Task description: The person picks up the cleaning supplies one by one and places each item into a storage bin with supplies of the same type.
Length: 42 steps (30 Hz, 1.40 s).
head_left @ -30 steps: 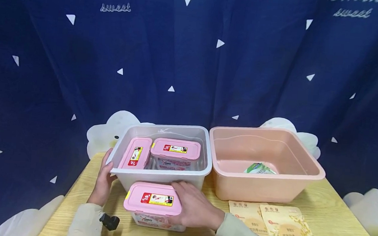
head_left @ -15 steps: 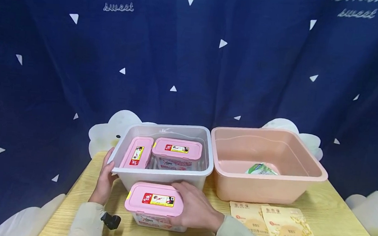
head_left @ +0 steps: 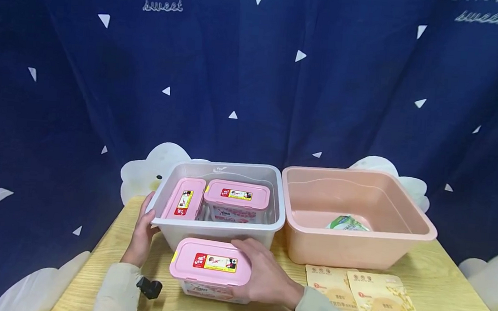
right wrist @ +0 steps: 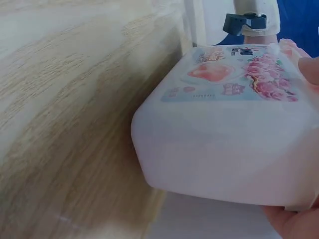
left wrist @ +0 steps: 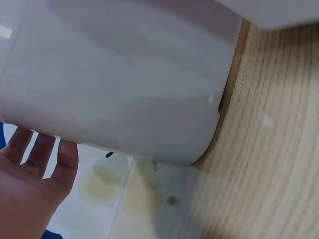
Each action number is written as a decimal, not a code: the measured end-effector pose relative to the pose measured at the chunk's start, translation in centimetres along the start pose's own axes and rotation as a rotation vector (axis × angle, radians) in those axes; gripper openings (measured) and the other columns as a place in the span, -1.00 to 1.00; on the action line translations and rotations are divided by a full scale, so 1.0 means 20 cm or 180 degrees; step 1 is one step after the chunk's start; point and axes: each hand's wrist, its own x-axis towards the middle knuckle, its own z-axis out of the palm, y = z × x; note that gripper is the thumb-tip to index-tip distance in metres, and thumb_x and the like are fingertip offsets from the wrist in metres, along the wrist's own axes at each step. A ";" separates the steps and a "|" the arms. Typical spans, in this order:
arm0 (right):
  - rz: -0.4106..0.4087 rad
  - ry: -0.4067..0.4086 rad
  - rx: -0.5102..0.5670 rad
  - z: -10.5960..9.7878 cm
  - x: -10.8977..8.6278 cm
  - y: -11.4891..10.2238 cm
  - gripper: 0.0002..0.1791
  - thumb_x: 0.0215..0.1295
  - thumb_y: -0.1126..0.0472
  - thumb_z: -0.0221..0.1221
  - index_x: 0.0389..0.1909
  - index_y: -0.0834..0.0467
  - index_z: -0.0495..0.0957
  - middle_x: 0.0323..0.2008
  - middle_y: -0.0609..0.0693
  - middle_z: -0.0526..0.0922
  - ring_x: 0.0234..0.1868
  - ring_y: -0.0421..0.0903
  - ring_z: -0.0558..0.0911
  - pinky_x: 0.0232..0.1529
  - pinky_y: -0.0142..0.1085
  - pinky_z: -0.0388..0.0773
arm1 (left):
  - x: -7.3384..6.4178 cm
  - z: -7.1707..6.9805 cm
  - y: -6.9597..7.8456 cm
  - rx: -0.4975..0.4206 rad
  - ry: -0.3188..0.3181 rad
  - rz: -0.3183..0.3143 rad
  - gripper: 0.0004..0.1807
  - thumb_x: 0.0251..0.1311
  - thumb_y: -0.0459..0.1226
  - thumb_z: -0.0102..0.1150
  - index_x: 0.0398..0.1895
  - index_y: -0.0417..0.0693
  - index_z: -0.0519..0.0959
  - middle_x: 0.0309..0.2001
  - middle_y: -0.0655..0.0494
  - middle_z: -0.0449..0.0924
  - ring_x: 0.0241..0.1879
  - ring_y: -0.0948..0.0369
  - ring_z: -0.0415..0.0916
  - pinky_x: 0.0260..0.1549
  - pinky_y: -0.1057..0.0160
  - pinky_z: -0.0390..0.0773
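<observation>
My right hand [head_left: 266, 276] grips the right end of a laundry pod box [head_left: 211, 262] with a pink lid. The box stands on the table in front of a light grey bin [head_left: 234, 230], and its printed label shows in the right wrist view. My left hand [head_left: 141, 235] rests at the bin's left front corner, its fingers along the outer side. In the left wrist view, three fingertips [left wrist: 67, 154] touch the bin's rim. Two more pink-lidded boxes sit inside: one [head_left: 186, 199] lengthwise at the left, the other [head_left: 237, 194] crosswise at the back right.
Beside the grey bin, on the right, stands a peach bin [head_left: 351, 249] holding a green and white packet [head_left: 348, 223]. Two flat cream pouches [head_left: 390, 308] overlap on the wooden table [head_left: 453, 293] in front of it. A dark blue curtain [head_left: 255, 78] hangs behind.
The whole head view has shifted slightly, so everything sits a little further right. Both hands keep their places on the box and the grey bin.
</observation>
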 end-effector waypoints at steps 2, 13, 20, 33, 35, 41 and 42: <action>0.0007 0.0014 0.0036 -0.03 -0.01 0.00 0.04 -0.45 -0.21 0.41 0.23 0.00 0.31 0.03 -0.23 0.43 0.02 -0.26 0.42 0.09 -0.12 0.37 | 0.00 0.00 0.00 0.0021 -0.0011 -0.0017 -0.49 0.32 0.04 -0.53 0.35 0.60 -0.14 0.41 0.21 -0.08 0.30 0.12 0.03 0.06 0.10 0.16; -0.0103 0.0093 0.0057 -0.21 -0.09 -0.03 0.00 -0.42 -0.24 0.42 0.19 0.02 0.36 0.04 -0.29 0.44 0.04 -0.34 0.40 0.05 -0.25 0.42 | 0.00 0.00 0.01 0.0010 -0.0002 -0.0045 -0.49 0.32 0.03 -0.52 0.34 0.62 -0.13 0.42 0.21 -0.09 0.33 0.08 0.00 0.09 0.05 0.13; -0.0071 0.0141 0.0122 -0.30 -0.14 -0.01 0.00 -0.46 -0.16 0.46 0.19 -0.04 0.35 0.09 -0.30 0.40 0.06 -0.32 0.39 0.03 -0.27 0.42 | 0.00 0.00 0.01 0.0012 -0.0022 -0.0054 -0.48 0.32 0.03 -0.52 0.35 0.61 -0.14 0.43 0.21 -0.11 0.32 0.09 -0.01 0.06 0.07 0.14; -0.0535 0.0191 -0.0225 -0.61 -0.07 -0.08 0.02 -0.44 -0.13 0.46 0.23 -0.07 0.31 0.01 -0.24 0.47 -0.03 -0.29 0.44 -0.02 -0.30 0.43 | 0.00 0.00 0.01 -0.0007 -0.0007 -0.0010 -0.49 0.32 0.05 -0.53 0.35 0.60 -0.13 0.42 0.23 -0.08 0.30 0.12 0.01 0.05 0.10 0.15; -0.0510 0.0197 -0.0287 -0.66 -0.05 -0.10 0.02 -0.42 -0.15 0.46 0.24 -0.10 0.29 0.01 -0.26 0.47 -0.03 -0.31 0.44 -0.04 -0.32 0.43 | 0.00 0.00 0.01 -0.0016 -0.0014 0.0000 -0.49 0.32 0.04 -0.53 0.35 0.60 -0.12 0.42 0.23 -0.08 0.30 0.13 0.01 0.05 0.10 0.14; -0.0355 0.0275 -0.0255 -0.82 0.00 -0.13 0.03 -0.43 -0.15 0.46 0.25 -0.13 0.28 0.10 -0.20 0.47 0.04 -0.26 0.46 0.00 -0.25 0.42 | 0.00 0.00 0.01 -0.0035 -0.0014 -0.0017 -0.49 0.32 0.03 -0.52 0.35 0.59 -0.12 0.43 0.24 -0.11 0.31 0.14 -0.01 0.06 0.11 0.14; -0.0315 0.0281 -0.0213 -0.85 0.02 -0.13 0.03 -0.43 -0.14 0.46 0.25 -0.13 0.28 0.10 -0.19 0.48 0.03 -0.25 0.47 -0.01 -0.26 0.42 | 0.00 0.00 0.01 -0.0025 -0.0005 -0.0023 -0.49 0.32 0.03 -0.52 0.35 0.59 -0.12 0.43 0.24 -0.11 0.31 0.14 0.00 0.06 0.11 0.14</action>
